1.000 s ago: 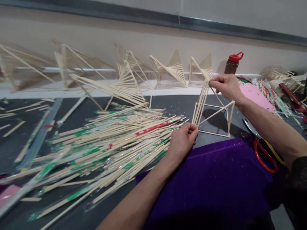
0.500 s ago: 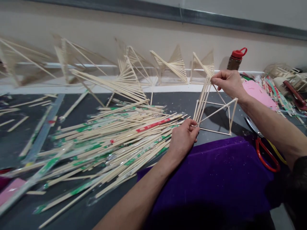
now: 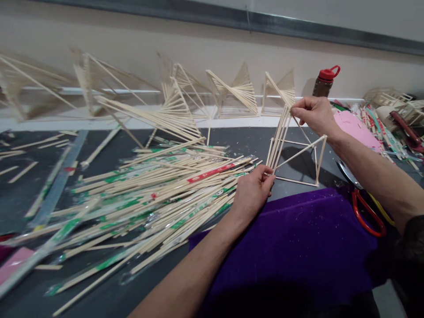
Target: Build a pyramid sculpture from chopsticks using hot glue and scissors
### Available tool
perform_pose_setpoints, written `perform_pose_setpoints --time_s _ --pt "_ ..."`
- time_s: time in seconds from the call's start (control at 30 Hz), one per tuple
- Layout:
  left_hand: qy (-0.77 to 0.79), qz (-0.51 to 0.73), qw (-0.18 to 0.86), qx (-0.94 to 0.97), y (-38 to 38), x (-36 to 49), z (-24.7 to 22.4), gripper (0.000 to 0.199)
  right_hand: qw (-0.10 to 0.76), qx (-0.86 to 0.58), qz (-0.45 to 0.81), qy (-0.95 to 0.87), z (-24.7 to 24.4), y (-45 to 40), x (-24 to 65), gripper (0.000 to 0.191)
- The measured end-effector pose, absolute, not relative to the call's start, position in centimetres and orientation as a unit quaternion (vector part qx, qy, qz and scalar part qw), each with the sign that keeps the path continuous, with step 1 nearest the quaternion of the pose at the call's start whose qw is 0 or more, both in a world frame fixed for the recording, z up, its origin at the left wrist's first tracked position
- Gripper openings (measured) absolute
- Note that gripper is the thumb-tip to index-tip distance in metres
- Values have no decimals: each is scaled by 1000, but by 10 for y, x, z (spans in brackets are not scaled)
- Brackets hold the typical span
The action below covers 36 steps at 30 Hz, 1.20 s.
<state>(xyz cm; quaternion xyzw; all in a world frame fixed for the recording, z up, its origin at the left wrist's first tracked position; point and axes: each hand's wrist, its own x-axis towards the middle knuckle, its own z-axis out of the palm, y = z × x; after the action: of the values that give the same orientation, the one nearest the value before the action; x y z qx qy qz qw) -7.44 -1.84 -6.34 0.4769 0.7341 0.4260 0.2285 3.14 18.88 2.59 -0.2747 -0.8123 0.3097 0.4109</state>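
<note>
Since the frame half a second ago, almost nothing has moved on my feed: the whole scene has slid very slightly left, and both hands keep their places on the work.

I have only the head view. In it, the stick frame stands on the dark table, just past the far edge of the purple cloth. I watch the row of slanted sticks on the frame's left side, because its long axis runs straight between the two grips, rising and leaning away from the wearer. The left hand is nearer the low end, the right hand nearer the top.

I read the left as pinched, thumb against fingers, on the lower near corner, though the fingertips hide exactly which sticks they take. The right pinches the upper tip between thumb and forefinger. From the left grip, the frame lies up and to the right; from the right grip, it hangs below. The chopstick pile lies left of the left hand, and the scissors rest beneath the right forearm in my view.
</note>
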Motion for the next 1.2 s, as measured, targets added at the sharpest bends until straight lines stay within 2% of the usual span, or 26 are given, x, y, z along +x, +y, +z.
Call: perform_pose_setpoints --time_s 1.2 --pt "716 466 267 447 -19 -77 -60 16 419 -266 316 -809 28 188 40 12"
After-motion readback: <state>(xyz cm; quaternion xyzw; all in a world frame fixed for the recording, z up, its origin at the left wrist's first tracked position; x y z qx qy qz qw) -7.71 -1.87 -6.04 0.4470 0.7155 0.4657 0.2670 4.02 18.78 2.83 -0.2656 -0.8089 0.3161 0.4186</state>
